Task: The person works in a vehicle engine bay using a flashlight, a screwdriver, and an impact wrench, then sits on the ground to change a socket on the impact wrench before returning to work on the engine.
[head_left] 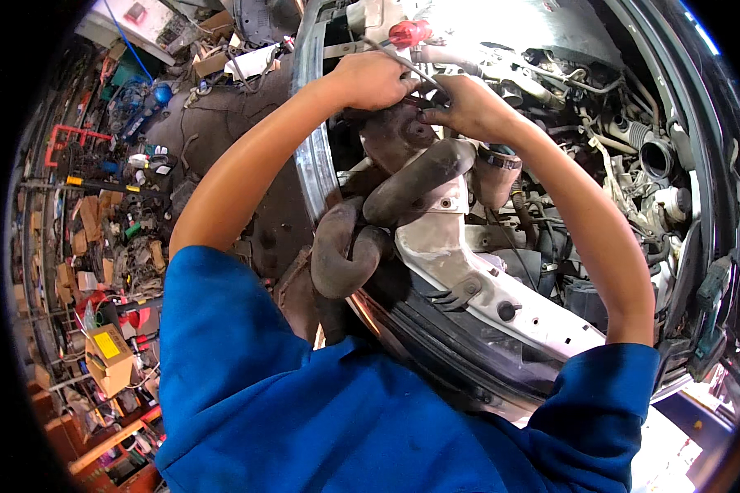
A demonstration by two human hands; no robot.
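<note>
One open engine bay [600,131], one pale crossmember [493,287] along its front, two bare hands over the crossmember's far stretch, one thin grey rod [403,61] between them.
Two thick bent sections of dark pipe show, one [423,185] lying across the crossmember, the other [333,251] just left of it; I cannot tell whether they join. The left hand [374,80], over the crossmember's far stretch, has curled fingers; the right hand [477,107], beside it, has fingers and thumb bent inward; I cannot tell what either grips. The rod slants across the gap between them, above the crossmember. One clear red piece [409,34] sits farther along the crossmember.
</note>
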